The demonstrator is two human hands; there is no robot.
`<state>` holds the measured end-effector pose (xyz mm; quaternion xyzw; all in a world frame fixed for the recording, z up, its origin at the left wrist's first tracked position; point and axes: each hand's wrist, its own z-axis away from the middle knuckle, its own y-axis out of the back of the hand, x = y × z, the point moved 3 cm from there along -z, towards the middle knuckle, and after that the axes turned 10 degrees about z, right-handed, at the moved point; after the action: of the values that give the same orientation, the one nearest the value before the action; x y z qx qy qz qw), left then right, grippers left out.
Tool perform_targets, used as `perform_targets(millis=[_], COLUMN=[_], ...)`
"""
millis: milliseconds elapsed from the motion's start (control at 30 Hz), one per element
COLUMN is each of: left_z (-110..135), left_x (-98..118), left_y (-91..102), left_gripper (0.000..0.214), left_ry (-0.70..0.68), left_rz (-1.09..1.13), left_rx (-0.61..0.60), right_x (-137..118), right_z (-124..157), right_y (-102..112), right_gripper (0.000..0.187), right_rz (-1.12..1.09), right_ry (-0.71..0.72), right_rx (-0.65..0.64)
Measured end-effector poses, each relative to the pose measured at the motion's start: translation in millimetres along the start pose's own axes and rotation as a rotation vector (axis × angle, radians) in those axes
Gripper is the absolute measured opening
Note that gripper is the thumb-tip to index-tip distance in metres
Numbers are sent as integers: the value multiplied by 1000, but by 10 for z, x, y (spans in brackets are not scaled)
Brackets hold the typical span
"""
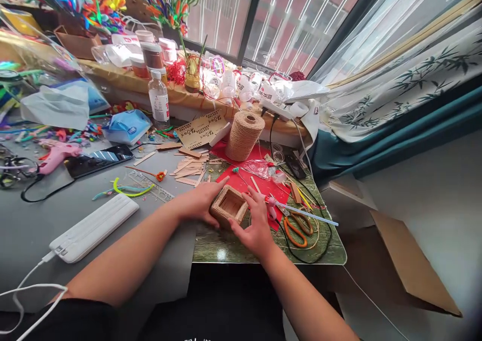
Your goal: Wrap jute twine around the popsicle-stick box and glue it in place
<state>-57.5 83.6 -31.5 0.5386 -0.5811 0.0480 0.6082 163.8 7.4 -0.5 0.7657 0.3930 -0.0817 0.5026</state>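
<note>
A small square box [220, 215] wrapped in brown twine stands between my hands at the table's front edge, its hollow inside facing up. My left hand [199, 201] grips its left side, thumb low and fingers behind. On the right side, my right hand [258, 226] holds it with thumb at the near corner and fingers along the far edge. Just right of that hand lies a pink and white tool, perhaps a glue gun, with a long pale stick [309, 213] sticking out. Orange-handled scissors [295, 231] rest beside it. Behind the box stands a large spool of twine [244, 136].
Flat wooden sticks [189, 169] and sandpaper [201, 130] lie behind my left hand. A white power bank [94, 228], a phone [98, 161] and a pink glue gun [59, 156] are to the left. A bottle [158, 100] stands farther back. Cables run along the right edge.
</note>
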Motion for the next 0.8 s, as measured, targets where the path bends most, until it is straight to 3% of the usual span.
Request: perform_targets(millis=[133, 233, 300, 400, 567, 633, 800], left_z=[-9, 13, 40, 73, 81, 92, 110], left_x=[40, 56, 43, -6, -26, -7, 46], left_y=[19, 96, 169, 255, 231, 204, 140], left_gripper=[140, 136, 127, 122, 128, 123, 110], left_ry=[8, -25, -54, -60, -4, 18, 20], left_rz=[131, 226, 287, 441, 593, 541, 392], left_rx=[24, 89, 175, 274, 74, 14, 16], right_x=[16, 42, 47, 52, 93, 130, 232], right_z=[-289, -433, -477, -404, -23, 76, 125], right_y=[-131, -193, -189, -185, -404, -502, -557], right_gripper=[103, 113, 115, 113, 121, 125, 126], right_rz=[0, -59, -131, -322, -469, -495, -541], right_ry=[-52, -114, -160, -262, -371, -385, -386], right_rx=[-209, -292, -263, -83, 118, 125, 52])
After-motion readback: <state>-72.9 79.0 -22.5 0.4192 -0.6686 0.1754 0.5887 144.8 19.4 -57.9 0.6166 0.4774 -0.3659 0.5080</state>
